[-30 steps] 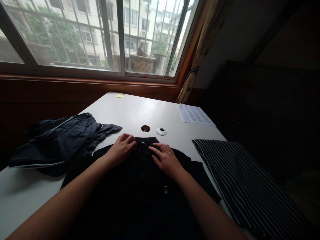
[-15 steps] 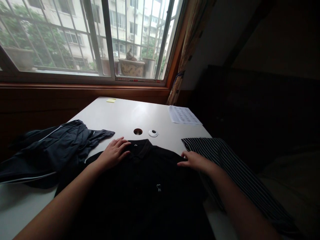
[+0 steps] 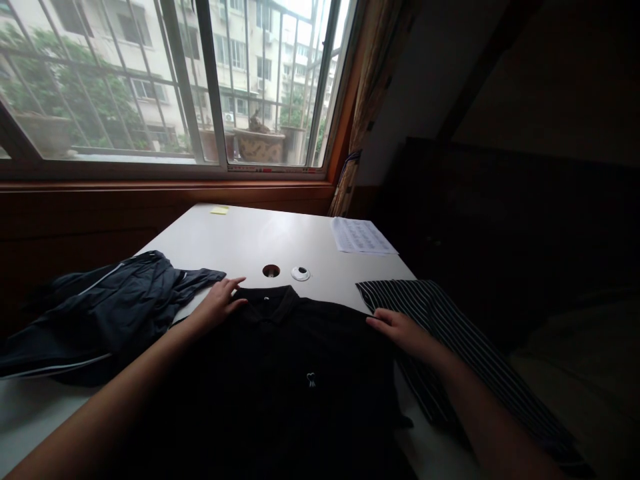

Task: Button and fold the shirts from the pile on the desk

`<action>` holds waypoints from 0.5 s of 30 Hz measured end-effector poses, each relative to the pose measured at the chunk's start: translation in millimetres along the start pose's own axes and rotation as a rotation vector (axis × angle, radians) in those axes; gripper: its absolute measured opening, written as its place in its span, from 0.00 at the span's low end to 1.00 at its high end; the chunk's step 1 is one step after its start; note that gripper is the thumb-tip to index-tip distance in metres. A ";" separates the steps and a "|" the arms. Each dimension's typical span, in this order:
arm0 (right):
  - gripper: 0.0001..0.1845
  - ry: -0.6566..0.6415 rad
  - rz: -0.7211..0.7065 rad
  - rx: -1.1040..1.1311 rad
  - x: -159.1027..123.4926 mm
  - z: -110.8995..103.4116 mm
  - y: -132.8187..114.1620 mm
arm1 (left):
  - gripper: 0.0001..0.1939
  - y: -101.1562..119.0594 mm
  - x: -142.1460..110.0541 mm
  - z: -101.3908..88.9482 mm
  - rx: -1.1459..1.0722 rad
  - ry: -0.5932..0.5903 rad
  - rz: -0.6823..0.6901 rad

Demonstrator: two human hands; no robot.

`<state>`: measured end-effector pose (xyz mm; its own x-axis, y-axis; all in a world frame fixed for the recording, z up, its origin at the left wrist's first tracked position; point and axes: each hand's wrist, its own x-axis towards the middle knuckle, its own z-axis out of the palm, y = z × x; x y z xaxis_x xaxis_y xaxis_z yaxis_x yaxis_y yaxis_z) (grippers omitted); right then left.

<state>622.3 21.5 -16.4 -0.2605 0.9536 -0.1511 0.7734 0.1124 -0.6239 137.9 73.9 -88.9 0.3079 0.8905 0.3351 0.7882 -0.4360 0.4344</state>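
A black polo shirt (image 3: 280, 393) lies spread on the white table with its collar away from me and a small light emblem on the chest. My left hand (image 3: 220, 303) rests at the shirt's left shoulder beside the collar, fingers stretched out and thumb apart. At the opposite shoulder, my right hand (image 3: 397, 328) pinches the shirt's edge between thumb and fingers. Dark grey clothing (image 3: 120, 307) with white piping lies crumpled left of the shirt. A black-and-white striped garment (image 3: 440, 320) lies to the right, partly behind my right forearm.
On the white table (image 3: 240, 240), a round cable hole (image 3: 271, 271) sits next to its white cap (image 3: 301, 273). Printed sheets (image 3: 363, 236) lie at the far right corner, and a yellow sticky note (image 3: 220, 210) near the far left. A barred window (image 3: 165, 87) stands beyond.
My right hand has closed on the shirt's shoulder and pulled it slightly outward. My left hand has shifted left, away from the collar. The view has tilted slightly.
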 end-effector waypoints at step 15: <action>0.20 -0.213 0.125 -0.112 16.8 -1.2 7.7 | 0.22 19.1 49.7 -4.7 0.178 0.098 -0.004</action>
<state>624.6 38.7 -22.8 -0.2650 0.8833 -0.3868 0.8633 0.0386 -0.5032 165.7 109.2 -60.1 0.2585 0.8714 0.4169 0.8737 -0.3950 0.2840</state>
